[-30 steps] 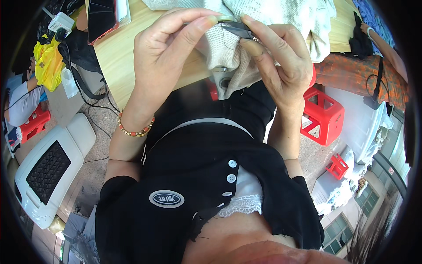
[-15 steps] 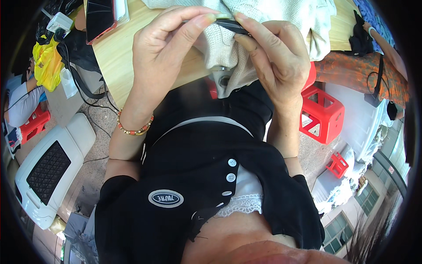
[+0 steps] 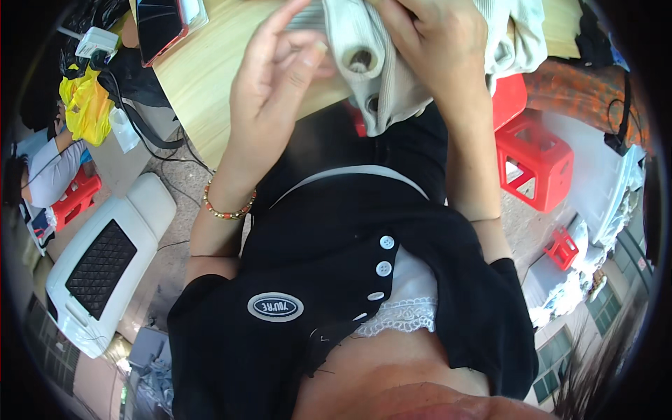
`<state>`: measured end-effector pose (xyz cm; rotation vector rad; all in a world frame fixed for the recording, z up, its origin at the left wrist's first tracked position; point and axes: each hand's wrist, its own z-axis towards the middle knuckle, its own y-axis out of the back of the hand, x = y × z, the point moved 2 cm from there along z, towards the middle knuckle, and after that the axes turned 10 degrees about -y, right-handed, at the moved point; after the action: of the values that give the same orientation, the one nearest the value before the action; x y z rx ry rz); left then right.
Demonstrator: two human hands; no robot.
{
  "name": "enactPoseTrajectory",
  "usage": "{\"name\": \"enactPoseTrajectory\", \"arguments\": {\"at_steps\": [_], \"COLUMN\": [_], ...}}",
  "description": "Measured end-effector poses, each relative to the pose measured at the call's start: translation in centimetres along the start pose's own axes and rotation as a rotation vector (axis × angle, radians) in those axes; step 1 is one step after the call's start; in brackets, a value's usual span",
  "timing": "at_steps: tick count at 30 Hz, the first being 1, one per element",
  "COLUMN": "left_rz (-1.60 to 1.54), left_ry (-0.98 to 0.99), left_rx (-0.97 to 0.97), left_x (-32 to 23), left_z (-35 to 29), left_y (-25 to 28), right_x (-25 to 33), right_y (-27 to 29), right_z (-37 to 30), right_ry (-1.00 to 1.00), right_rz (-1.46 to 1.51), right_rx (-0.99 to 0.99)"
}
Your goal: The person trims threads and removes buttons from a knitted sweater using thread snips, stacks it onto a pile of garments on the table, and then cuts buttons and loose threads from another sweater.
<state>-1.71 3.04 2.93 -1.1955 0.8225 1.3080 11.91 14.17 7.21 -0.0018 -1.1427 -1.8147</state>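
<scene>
A pale knitted garment [image 3: 392, 87] hangs over the table's near edge, with two round, dark-centred spots along its ribbed border; whether these are buttons or holes I cannot tell. My right hand [image 3: 448, 49] is closed on the knit at the top of the view, its fingertips partly hidden or cut off. Just left of the cloth, my left hand [image 3: 276, 91] is open, fingers apart and slightly blurred, with nothing visible in it. A beaded bracelet [image 3: 227, 212] circles my left wrist.
The wooden table [image 3: 199, 84] carries a dark phone [image 3: 159, 28] at its left. Beside it are a white plug adapter [image 3: 96, 43], a yellow bag [image 3: 85, 101] and cables. Red stools [image 3: 542, 140] stand at right, a white chair [image 3: 63, 294] at left. Another person's sleeve [image 3: 52, 168] shows far left.
My left hand has left the small black tool it was pinching with my right, and its fingers have opened. That tool no longer shows. The garment's border has turned up toward me.
</scene>
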Motion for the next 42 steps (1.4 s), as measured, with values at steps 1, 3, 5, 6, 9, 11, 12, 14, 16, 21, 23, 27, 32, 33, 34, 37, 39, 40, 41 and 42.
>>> {"name": "enactPoseTrajectory", "arguments": {"at_steps": [1,3,5,6,9,11,12,14,16,21,23,27,32,33,34,37,39,40,41,42], "left_rz": [0.035,0.043,0.134,0.133,-0.015,0.167,0.169,0.345,0.42,0.537,0.543,0.521,0.213,0.213,0.175,0.129,0.122,0.093,0.063,0.061], "left_ry": [-0.033,-0.059,-0.087,-0.086,-0.131,-0.151,-0.151,-0.29,-0.328,-0.389,-0.324,-0.382,-0.176,-0.176,-0.148,-0.112,-0.103,-0.094,-0.085,-0.085], "left_rx": [0.013,0.055,0.024,0.034,-0.098,0.06,0.063,0.157,0.238,0.303,0.216,0.15,-0.024,-0.024,-0.043,-0.071,-0.082,-0.095,-0.108,-0.11], "left_x": [0.2,1.1,1.2,1.0,0.1,-0.1,-0.2,-0.8,-1.3,-1.0,-0.8,0.1,0.5,0.5,0.5,0.7,0.8,0.9,1.0,1.0], "left_z": [-0.4,-1.0,-1.1,-0.8,0.0,0.2,0.3,0.8,1.3,1.5,1.5,1.5,0.9,0.8,0.8,0.7,0.6,0.6,0.5,0.5], "left_y": [-0.2,-0.1,-0.3,-0.9,-1.7,-1.2,-1.0,-1.0,-0.8,-0.4,0.0,-0.1,-0.6,-0.7,-0.8,-0.8,-0.8,-0.7,-0.7,-0.8], "right_x": [-0.2,-0.3,-0.3,-0.4,-0.7,-1.3,-1.3,-1.5,-2.1,-2.3,-2.2,-2.1,-1.7,-1.6,-1.6,-1.7,-1.7,-1.7,-1.7,-1.7], "right_y": [-0.2,-0.6,-0.7,-0.5,0.1,0.9,1.3,2.0,2.7,3.5,3.9,4.2,4.0,4.0,3.9,3.7,3.8,3.7,3.7,3.7], "right_z": [0.2,0.3,0.2,0.1,-0.3,-0.7,-0.9,-1.6,-2.2,-4.0,-4.9,-5.8,-6.3,-6.2,-6.2,-6.2,-6.2,-6.2,-6.2,-6.2], "right_ry": [0.047,0.035,0.049,0.041,0.017,-0.024,-0.026,-0.229,-0.222,-0.282,-0.37,-0.375,-0.214,-0.215,-0.215,-0.19,-0.198,-0.196,-0.198,-0.2], "right_rz": [-0.015,-0.043,-0.003,-0.007,0.056,0.135,0.136,0.311,0.314,0.384,0.477,0.449,0.443,0.439,0.438,0.449,0.419,0.419,0.427,0.434], "right_rx": [-0.016,-0.019,-0.038,-0.043,-0.025,0.001,-0.002,0.014,0.03,0.065,0.11,0.205,0.268,0.275,0.275,0.273,0.274,0.276,0.271,0.265]}}
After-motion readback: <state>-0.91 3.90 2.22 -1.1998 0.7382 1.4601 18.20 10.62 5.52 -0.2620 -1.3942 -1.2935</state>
